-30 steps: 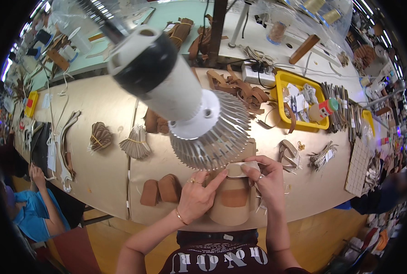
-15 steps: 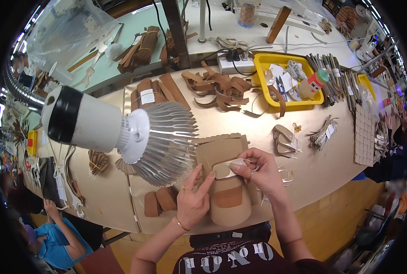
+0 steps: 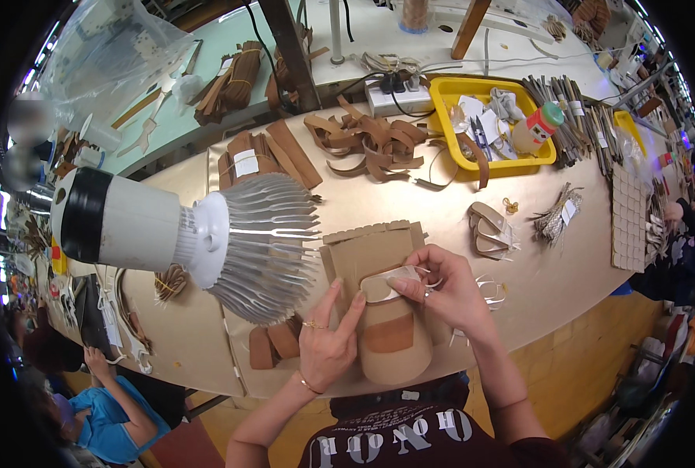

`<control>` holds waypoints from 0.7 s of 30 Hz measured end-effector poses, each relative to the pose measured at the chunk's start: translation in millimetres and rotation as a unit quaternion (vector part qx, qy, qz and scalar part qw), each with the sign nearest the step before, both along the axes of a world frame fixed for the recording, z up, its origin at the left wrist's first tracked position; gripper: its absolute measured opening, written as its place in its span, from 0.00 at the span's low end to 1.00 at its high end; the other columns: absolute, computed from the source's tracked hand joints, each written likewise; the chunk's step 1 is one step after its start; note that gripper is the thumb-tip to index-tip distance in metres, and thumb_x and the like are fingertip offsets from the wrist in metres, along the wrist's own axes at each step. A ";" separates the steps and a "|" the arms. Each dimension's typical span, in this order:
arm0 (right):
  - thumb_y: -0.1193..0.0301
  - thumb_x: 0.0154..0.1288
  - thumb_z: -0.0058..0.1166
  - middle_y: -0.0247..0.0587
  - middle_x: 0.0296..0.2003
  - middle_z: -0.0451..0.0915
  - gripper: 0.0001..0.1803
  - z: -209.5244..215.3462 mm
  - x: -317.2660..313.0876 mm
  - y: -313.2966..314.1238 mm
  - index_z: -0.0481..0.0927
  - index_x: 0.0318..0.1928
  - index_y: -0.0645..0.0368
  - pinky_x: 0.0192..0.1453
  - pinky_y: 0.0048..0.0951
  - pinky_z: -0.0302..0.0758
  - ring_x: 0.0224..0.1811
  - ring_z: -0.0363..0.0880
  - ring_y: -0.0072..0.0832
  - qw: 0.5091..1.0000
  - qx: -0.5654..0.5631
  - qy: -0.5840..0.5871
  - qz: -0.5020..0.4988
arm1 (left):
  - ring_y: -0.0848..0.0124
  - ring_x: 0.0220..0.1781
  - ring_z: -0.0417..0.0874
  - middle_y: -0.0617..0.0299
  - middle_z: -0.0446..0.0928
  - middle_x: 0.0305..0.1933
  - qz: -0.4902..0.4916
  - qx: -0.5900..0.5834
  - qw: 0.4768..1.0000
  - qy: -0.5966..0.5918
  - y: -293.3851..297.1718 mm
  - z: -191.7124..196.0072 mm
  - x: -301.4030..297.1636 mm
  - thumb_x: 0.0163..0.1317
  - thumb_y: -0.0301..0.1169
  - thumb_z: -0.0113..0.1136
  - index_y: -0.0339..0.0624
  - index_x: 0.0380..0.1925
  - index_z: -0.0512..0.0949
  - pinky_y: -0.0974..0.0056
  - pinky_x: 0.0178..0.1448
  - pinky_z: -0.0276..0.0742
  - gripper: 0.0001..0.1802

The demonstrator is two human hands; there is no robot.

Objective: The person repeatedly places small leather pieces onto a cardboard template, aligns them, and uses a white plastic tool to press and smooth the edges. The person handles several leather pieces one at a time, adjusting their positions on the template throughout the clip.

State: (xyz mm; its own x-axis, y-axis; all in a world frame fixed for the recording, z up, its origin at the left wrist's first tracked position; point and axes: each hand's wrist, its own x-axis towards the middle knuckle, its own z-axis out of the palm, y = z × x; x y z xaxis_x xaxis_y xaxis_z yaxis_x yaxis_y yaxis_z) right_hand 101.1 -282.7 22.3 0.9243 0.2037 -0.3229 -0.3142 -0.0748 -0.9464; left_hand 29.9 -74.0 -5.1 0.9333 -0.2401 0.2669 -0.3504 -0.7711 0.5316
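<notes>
A tan strap tab (image 3: 378, 289) with a brown edge and a rounded left end lies across a tan panel piece (image 3: 396, 363), partly covered by white backing. My right hand (image 3: 450, 287) pinches the tab's right part between thumb and fingers. Stretched and spread, the index and middle fingers of my left hand (image 3: 325, 343) rest by the tab's left end; the other fingers are bent. Below the tab, a brown rectangular patch (image 3: 389, 334) sits on the rounded panel. Behind it lies a flat tan piece (image 3: 375, 248) with a scalloped far edge.
A large lamp (image 3: 191, 242) juts in from the left, close to my left hand. Brown pieces (image 3: 275, 343) lie beneath it. Farther back are leather strips (image 3: 375, 144) and a yellow tray (image 3: 464, 162). Strap loops (image 3: 489, 232) and white strings (image 3: 489, 292) lie to the right.
The view has shifted slightly, so the lamp appears farther left. The tab's left end looks flatter against the panel. Both hands keep nearly the same places.
</notes>
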 end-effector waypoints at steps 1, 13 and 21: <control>0.73 0.59 0.67 0.27 0.30 0.76 0.13 0.0 1.0 -0.4 0.76 0.40 0.63 0.31 0.13 0.69 0.28 0.71 0.09 1.000 0.018 0.002 0.006 | 0.52 0.58 0.75 0.46 0.67 0.66 -0.009 0.032 0.999 -0.016 2.5 2.9 0.7 0.47 0.21 0.58 0.48 0.59 0.76 0.53 0.61 0.71 0.33; 0.66 0.57 0.71 0.23 0.22 0.70 0.16 -4.6 6.7 -5.0 0.78 0.36 0.64 0.28 0.14 0.64 0.24 0.64 0.09 0.998 0.023 0.056 0.002 | 0.47 0.74 0.61 0.45 0.61 0.72 -0.142 0.015 0.989 0.038 -3.2 16.2 17.2 0.62 0.62 0.51 0.37 0.65 0.68 0.40 0.72 0.54 0.43; 0.70 0.60 0.68 0.24 0.24 0.76 0.11 -12.8 5.0 -14.9 0.78 0.30 0.60 0.28 0.13 0.67 0.25 0.70 0.08 0.988 0.084 0.125 0.010 | 0.45 0.74 0.60 0.44 0.61 0.72 -0.153 -0.042 0.987 0.015 4.9 -11.1 15.1 0.63 0.65 0.47 0.43 0.65 0.69 0.40 0.72 0.53 0.42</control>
State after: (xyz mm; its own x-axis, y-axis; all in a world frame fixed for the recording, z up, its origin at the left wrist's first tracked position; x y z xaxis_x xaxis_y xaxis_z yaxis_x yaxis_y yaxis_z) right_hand 106.1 -297.6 9.5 0.8144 0.2921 -0.5014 -0.5406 0.0676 -0.8386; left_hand 44.9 -69.1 -16.2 0.8286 -0.4898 0.2711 -0.5430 -0.5852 0.6022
